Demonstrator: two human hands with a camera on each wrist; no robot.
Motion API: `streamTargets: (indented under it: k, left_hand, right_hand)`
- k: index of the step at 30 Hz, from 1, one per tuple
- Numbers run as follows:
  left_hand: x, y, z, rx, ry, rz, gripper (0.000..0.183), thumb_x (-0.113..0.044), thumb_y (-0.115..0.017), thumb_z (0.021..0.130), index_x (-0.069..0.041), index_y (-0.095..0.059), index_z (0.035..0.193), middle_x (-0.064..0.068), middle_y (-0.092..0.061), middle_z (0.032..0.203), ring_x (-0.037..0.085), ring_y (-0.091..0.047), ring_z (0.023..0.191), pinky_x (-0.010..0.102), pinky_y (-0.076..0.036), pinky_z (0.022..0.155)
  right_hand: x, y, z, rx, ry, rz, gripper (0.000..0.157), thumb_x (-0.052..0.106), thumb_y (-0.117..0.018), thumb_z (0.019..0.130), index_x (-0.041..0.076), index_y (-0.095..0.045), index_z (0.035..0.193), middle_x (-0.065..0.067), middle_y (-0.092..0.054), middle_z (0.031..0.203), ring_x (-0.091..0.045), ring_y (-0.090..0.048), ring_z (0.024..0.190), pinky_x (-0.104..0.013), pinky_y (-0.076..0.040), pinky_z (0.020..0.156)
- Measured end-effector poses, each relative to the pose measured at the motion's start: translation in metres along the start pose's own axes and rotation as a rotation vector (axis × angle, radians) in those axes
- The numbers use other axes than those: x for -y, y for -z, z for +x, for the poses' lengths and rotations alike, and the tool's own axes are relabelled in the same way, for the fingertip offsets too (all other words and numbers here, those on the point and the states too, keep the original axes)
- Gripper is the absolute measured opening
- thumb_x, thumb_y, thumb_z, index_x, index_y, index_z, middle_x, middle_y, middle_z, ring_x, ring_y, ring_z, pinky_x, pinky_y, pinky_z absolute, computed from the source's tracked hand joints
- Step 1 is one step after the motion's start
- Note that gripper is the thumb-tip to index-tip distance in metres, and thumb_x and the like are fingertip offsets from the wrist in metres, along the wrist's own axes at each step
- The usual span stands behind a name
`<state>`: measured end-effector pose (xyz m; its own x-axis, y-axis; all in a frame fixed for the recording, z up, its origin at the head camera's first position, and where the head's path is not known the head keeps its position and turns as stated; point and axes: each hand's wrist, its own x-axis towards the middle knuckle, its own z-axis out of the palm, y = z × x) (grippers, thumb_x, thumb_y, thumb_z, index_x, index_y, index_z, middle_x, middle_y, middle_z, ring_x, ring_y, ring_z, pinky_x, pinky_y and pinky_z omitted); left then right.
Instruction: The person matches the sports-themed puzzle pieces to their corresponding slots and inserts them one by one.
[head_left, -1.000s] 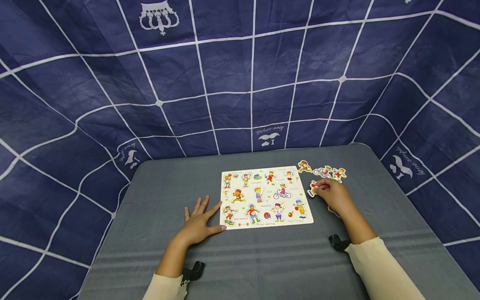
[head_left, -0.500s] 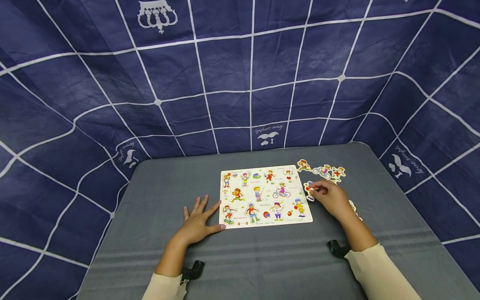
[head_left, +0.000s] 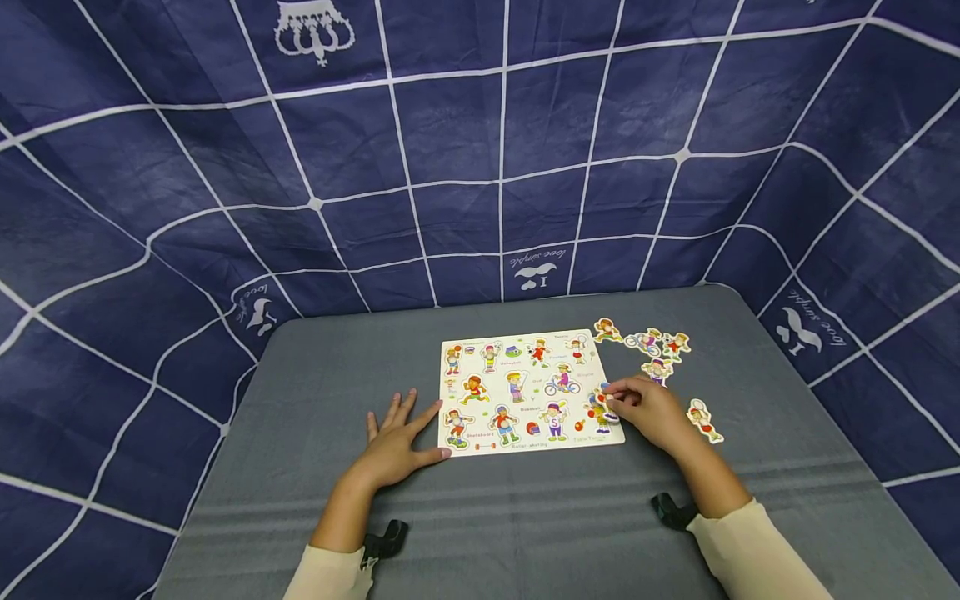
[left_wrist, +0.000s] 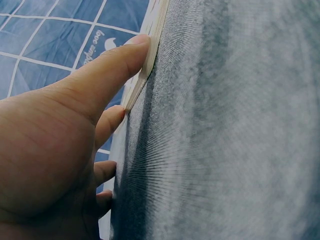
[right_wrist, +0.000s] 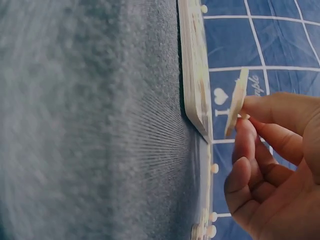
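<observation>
On the board (head_left: 492, 392), "Roller-skating" (head_left: 530, 445) follows the near edge, "Skateboard" (head_left: 480, 437) sits toward the near left corner, "Table Tennis" (head_left: 590, 441) by the near right. "Baseball" (head_left: 530, 409) lies farther in; a figure's shirt (head_left: 555, 422) bears "S". Beyond the surface's (head_left: 525, 517) far edge, blue cloth (head_left: 450, 225) reads "I", heart, "love simple" (head_left: 537, 259), upside down.

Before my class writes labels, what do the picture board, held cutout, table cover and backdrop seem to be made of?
Picture board: probably wood, printed face; pale, layered-looking edge in the right wrist view.
Held cutout: likely wood too, with a bare pale edge.
Table cover: matte grey fabric, given its creases and fuzzy texture.
Backdrop: printed blue cloth, perhaps synthetic; it shows soft folds.
</observation>
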<state>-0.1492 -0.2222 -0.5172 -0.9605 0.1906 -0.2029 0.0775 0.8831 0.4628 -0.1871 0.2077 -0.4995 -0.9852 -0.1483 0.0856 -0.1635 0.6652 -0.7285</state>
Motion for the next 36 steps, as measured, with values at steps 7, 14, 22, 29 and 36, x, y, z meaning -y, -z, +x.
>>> streamTargets:
  k: [7, 14, 22, 29, 36]
  left_hand:
    - [0.0, 0.0, 0.0, 0.005, 0.004, 0.004, 0.088, -0.072, -0.069, 0.081, -0.04, -0.035, 0.156, 0.01, -0.008, 0.172, 0.039, 0.003, 0.159, 0.076, 0.01, 0.116]
    - [0.001, -0.001, 0.0, 0.0, 0.002, 0.004, 0.089, -0.072, -0.069, 0.081, -0.04, -0.035, 0.156, 0.01, -0.009, 0.172, 0.039, 0.003, 0.159, 0.075, 0.01, 0.116]
    - [0.001, -0.002, 0.001, -0.002, 0.001, 0.005, 0.089, -0.072, -0.069, 0.08, -0.04, -0.036, 0.156, 0.01, -0.009, 0.172, 0.039, 0.002, 0.159, 0.076, 0.01, 0.116]
    - [0.0, -0.001, 0.001, -0.001, -0.004, 0.007, 0.089, -0.071, -0.069, 0.081, -0.039, -0.035, 0.157, 0.011, -0.009, 0.172, 0.039, 0.002, 0.159, 0.076, 0.01, 0.116]
    - [0.001, 0.0, 0.0, 0.0, -0.005, 0.002, 0.089, -0.07, -0.07, 0.082, -0.039, -0.035, 0.157, 0.011, -0.009, 0.172, 0.04, 0.003, 0.159, 0.076, 0.011, 0.116]
  right_hand:
    - [-0.003, -0.004, -0.002, 0.073, 0.008, 0.003, 0.01, 0.01, -0.074, 0.091, 0.008, -0.076, 0.1, -0.003, -0.063, 0.087, -0.002, -0.051, 0.072, -0.021, -0.042, 0.063]
    - [-0.005, -0.007, -0.003, 0.102, 0.031, 0.037, 0.011, 0.007, -0.073, 0.089, 0.005, -0.075, 0.1, -0.003, -0.064, 0.085, -0.001, -0.051, 0.069, -0.021, -0.043, 0.061]
    - [-0.003, -0.008, -0.004, 0.135, 0.03, 0.036, 0.01, 0.006, -0.073, 0.089, 0.006, -0.075, 0.099, -0.003, -0.063, 0.086, -0.003, -0.051, 0.071, -0.021, -0.043, 0.062]
    - [-0.006, -0.01, -0.003, 0.134, 0.031, 0.031, 0.01, 0.009, -0.074, 0.09, 0.008, -0.076, 0.099, -0.002, -0.065, 0.087, -0.002, -0.052, 0.072, -0.021, -0.044, 0.063]
    - [-0.01, -0.013, -0.002, 0.123, 0.039, 0.052, 0.01, 0.012, -0.075, 0.091, 0.008, -0.076, 0.1, -0.002, -0.065, 0.087, -0.001, -0.052, 0.072, -0.021, -0.043, 0.063]
